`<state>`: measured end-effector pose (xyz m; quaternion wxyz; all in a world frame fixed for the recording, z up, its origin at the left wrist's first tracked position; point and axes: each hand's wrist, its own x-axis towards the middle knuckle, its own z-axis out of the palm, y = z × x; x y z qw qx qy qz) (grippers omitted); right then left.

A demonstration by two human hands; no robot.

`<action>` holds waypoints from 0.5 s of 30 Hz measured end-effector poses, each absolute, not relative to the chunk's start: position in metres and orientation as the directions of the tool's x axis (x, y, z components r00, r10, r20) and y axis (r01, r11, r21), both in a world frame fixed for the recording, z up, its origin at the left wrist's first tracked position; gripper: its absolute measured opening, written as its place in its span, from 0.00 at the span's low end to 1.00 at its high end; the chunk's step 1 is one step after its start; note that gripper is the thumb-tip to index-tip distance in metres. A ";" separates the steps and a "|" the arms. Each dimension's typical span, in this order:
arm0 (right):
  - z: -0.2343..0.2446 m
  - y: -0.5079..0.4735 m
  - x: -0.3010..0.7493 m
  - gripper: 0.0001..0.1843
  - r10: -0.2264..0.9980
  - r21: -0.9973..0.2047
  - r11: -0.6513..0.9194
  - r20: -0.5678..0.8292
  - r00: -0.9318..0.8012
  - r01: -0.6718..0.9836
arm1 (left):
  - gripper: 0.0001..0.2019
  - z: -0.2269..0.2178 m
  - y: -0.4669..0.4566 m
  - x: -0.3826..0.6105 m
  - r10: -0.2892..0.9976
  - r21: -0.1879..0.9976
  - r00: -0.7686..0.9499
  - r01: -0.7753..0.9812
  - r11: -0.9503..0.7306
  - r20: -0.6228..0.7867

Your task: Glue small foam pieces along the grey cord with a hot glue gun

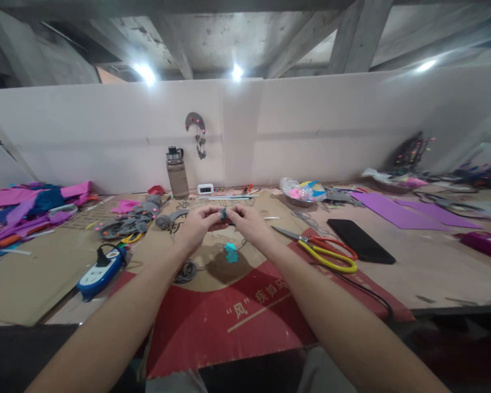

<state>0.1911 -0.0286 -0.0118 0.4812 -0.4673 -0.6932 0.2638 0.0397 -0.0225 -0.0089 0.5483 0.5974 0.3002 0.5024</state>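
My left hand [197,224] and my right hand [250,222] meet over the cardboard, fingertips pinched together. Between them is a small dark teal piece [223,215], mostly covered by the fingers; its exact shape cannot be made out. Just below the hands, a few turquoise flower-like cutouts [231,252] lie on the red and brown cardboard sheet [204,322]. A coil of grey cord [185,272] rests beside my left forearm, with a strand running toward the cutouts. Scissors [323,250] with one red and one yellow handle lie to the right of my right hand.
A black phone [360,240] lies beyond the scissors, near purple sheets [401,210]. At left are a blue and white power strip [100,273], grey felt pieces [131,221] and a pile of coloured fabric [28,210]. A bottle [177,174] stands by the white partition [303,125].
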 end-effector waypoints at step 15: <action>-0.017 -0.020 0.195 0.05 0.937 -0.860 0.349 0.325 -0.127 0.373 | 0.15 -0.011 -0.015 0.036 0.928 0.973 0.299 -0.135 -0.188 0.221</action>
